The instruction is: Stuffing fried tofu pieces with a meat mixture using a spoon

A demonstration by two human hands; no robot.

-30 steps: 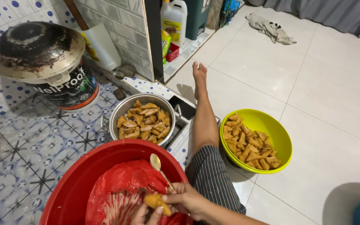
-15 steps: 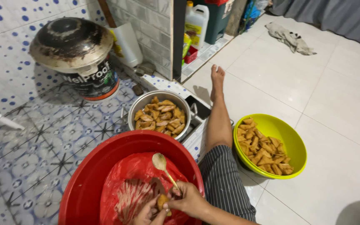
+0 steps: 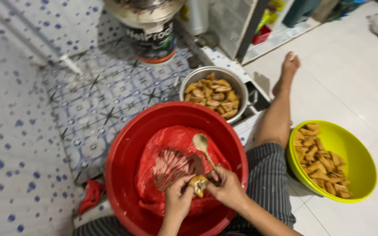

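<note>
My left hand (image 3: 178,199) and my right hand (image 3: 229,188) meet over a big red basin (image 3: 130,144) and pinch one golden fried tofu piece (image 3: 197,185) between them. My right hand also grips a spoon (image 3: 203,146) whose bowl points up and away. A red plastic bag (image 3: 171,148) with smeared pale filling lines the basin. A metal pot (image 3: 193,78) of fried tofu pieces stands just beyond the basin. A yellow-green bowl (image 3: 355,148) with more of them sits on the right, past my striped-trousered leg (image 3: 270,175).
A bucket (image 3: 152,37) topped by an upturned dark pan stands at the back on the patterned tiles. My bare foot (image 3: 287,70) stretches onto the white floor. A red cloth (image 3: 90,196) lies left of the basin. Bottles and a red box (image 3: 263,35) sit by the doorway.
The camera has swung left and down, bringing the red basin to the middle. Both hands remain closed on the tofu piece, now held a little higher in view, with the spoon still in the right.
</note>
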